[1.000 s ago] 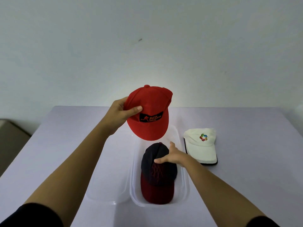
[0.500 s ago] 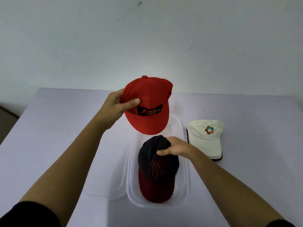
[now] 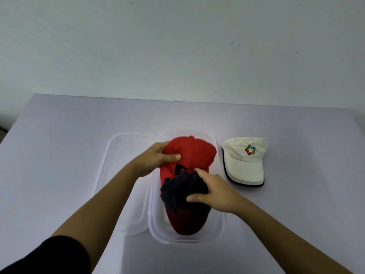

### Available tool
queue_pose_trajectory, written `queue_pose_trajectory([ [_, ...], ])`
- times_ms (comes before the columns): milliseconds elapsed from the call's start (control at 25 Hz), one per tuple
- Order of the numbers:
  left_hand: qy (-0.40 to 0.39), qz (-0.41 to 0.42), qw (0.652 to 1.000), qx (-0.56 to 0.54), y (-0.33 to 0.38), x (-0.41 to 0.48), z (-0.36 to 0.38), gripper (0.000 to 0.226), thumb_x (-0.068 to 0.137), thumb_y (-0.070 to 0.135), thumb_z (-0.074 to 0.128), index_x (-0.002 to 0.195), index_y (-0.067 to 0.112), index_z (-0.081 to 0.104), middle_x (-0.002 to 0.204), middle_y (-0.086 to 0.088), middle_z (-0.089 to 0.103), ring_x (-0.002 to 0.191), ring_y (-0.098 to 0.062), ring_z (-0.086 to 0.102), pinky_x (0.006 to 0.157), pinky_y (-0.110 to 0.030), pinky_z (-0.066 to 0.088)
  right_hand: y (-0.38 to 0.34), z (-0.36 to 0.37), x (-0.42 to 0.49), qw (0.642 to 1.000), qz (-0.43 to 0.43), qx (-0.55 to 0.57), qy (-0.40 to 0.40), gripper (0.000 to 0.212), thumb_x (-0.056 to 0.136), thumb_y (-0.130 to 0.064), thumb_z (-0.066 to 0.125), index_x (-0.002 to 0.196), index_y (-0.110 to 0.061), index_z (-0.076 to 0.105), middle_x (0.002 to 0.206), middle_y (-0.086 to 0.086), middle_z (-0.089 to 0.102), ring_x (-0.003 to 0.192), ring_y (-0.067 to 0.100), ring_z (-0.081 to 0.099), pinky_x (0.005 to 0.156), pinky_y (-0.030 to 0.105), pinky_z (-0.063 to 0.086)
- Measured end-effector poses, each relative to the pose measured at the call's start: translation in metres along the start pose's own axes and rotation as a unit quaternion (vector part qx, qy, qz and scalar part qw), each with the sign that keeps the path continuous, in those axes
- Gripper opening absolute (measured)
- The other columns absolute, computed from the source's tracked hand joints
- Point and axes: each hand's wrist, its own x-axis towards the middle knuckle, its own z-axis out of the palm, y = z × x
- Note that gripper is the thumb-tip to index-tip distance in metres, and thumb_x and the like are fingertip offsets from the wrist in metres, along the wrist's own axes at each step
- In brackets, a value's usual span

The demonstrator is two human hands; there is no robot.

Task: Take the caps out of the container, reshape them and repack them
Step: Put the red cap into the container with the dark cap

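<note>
A clear plastic container (image 3: 219, 226) sits mid-table. In its far end lies a red cap (image 3: 193, 153), and my left hand (image 3: 156, 157) grips the left side of its crown, thumb on top. A dark cap with a red brim (image 3: 183, 212) lies in the near end, its crown overlapping the red cap's brim. My right hand (image 3: 215, 190) holds the dark cap's crown from the right, thumb and fingers curled round it. A white cap with a coloured logo (image 3: 245, 161) lies on the table right of the container.
The container's clear lid (image 3: 118, 175) lies flat against its left side. The table (image 3: 59, 155) has a pale lilac cover and stands against a plain wall. Its left edge drops off at the far left.
My left hand has lowered the red cap from mid-air into the far end of the container. My right hand now grips the dark cap's crown more fully. The camera tilted down.
</note>
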Motion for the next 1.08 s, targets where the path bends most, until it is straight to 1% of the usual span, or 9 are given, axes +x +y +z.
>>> queue_pose_trajectory([
  [80, -0.041, -0.070, 0.997, 0.009, -0.018, 0.002, 0.008, 0.023, 0.086, 0.010, 0.065, 0.107, 0.020, 0.068, 0.083, -0.004, 0.072, 0.072, -0.020, 0.065, 0.062, -0.030, 0.055, 0.006, -0.003, 0.005, 1.000, 0.003, 0.008, -0.005, 0.068, 0.077, -0.036, 0.073, 0.134, -0.019, 0.040, 0.121, -0.014, 0.054, 0.110, 0.004, 0.052, 0.094, 0.018, 0.043],
  [200, -0.063, -0.105, 0.992, -0.023, -0.027, 0.006, 0.014, 0.033, 0.085, 0.008, 0.062, 0.116, 0.014, 0.065, 0.114, -0.026, 0.064, 0.098, -0.039, 0.061, 0.094, -0.053, 0.047, 0.016, 0.000, 0.013, 1.000, 0.017, 0.000, 0.005, 0.069, 0.075, -0.043, 0.072, 0.132, -0.023, 0.040, 0.124, -0.006, 0.058, 0.112, 0.012, 0.056, 0.096, 0.034, 0.049],
  [360, -0.008, -0.147, 0.988, -0.040, -0.022, 0.004, 0.018, 0.050, 0.088, -0.005, 0.046, 0.129, 0.024, 0.051, 0.120, -0.008, 0.062, 0.097, -0.021, 0.061, 0.083, -0.036, 0.053, 0.019, -0.004, 0.023, 0.998, 0.053, -0.023, 0.038, 0.065, 0.075, -0.042, 0.073, 0.126, -0.021, 0.041, 0.115, -0.001, 0.062, 0.102, 0.016, 0.060, 0.088, 0.035, 0.052],
  [480, 0.048, -0.201, 0.977, 0.043, -0.022, 0.005, 0.015, 0.058, 0.091, 0.006, 0.039, 0.145, 0.025, 0.028, 0.138, -0.007, 0.048, 0.121, -0.027, 0.050, 0.103, -0.041, 0.041, 0.021, -0.006, 0.033, 0.994, 0.096, -0.042, 0.041, 0.074, 0.074, -0.044, 0.073, 0.133, -0.018, 0.036, 0.123, 0.003, 0.058, 0.109, 0.021, 0.058, 0.092, 0.035, 0.050],
  [600, 0.161, -0.102, 0.962, 0.196, -0.018, 0.001, 0.032, 0.051, 0.101, 0.029, 0.030, 0.150, 0.016, 0.021, 0.157, -0.006, 0.025, 0.144, -0.023, 0.025, 0.116, -0.034, 0.020, 0.023, -0.003, 0.041, 0.992, 0.104, -0.066, 0.039, 0.086, 0.079, -0.045, 0.068, 0.145, -0.017, 0.020, 0.145, 0.009, 0.034, 0.130, 0.024, 0.040, 0.107, 0.038, 0.038],
  [680, 0.167, 0.006, 0.944, 0.286, -0.026, -0.006, 0.051, 0.050, 0.102, 0.034, 0.026, 0.150, 0.020, 0.021, 0.159, -0.003, 0.019, 0.147, -0.017, 0.014, 0.117, -0.029, 0.013, 0.025, 0.003, 0.043, 0.989, 0.124, -0.085, 0.003, 0.091, 0.086, -0.047, 0.057, 0.149, -0.016, -0.001, 0.157, 0.009, 0.005, 0.143, 0.027, 0.017, 0.116, 0.041, 0.024],
  [840, 0.141, -0.021, 0.914, 0.379, -0.048, -0.012, 0.065, 0.054, 0.102, 0.037, 0.020, 0.151, 0.020, 0.007, 0.161, -0.002, 0.002, 0.148, -0.017, -0.004, 0.119, -0.032, 0.007, 0.029, 0.013, 0.036, 0.986, 0.114, -0.117, -0.023, 0.084, 0.094, -0.049, 0.039, 0.146, -0.013, -0.017, 0.157, 0.007, -0.019, 0.146, 0.022, -0.010, 0.120, 0.040, 0.007],
  [960, 0.173, 0.026, 0.921, 0.348, -0.024, -0.012, 0.064, 0.058, 0.101, 0.041, 0.019, 0.151, 0.019, 0.002, 0.161, 0.002, -0.006, 0.147, -0.010, -0.010, 0.116, -0.026, 0.001, 0.026, -0.004, 0.020, 0.989, 0.033, -0.099, 0.102, 0.078, 0.095, -0.041, 0.044, 0.149, -0.015, -0.004, 0.158, 0.000, -0.011, 0.146, 0.016, -0.008, 0.119, 0.034, 0.005],
  [1080, 0.184, 0.071, 0.926, 0.323, 0.012, 0.001, 0.066, 0.059, 0.100, 0.041, 0.025, 0.152, 0.019, 0.007, 0.161, 0.002, 0.007, 0.147, -0.010, 0.005, 0.110, -0.020, 0.005, 0.051, -0.032, 0.010, 0.943, 0.059, -0.017, 0.326, 0.072, 0.092, -0.034, 0.053, 0.148, -0.010, 0.015, 0.157, 0.005, 0.017, 0.145, 0.021, 0.014, 0.119, 0.039, 0.016],
])
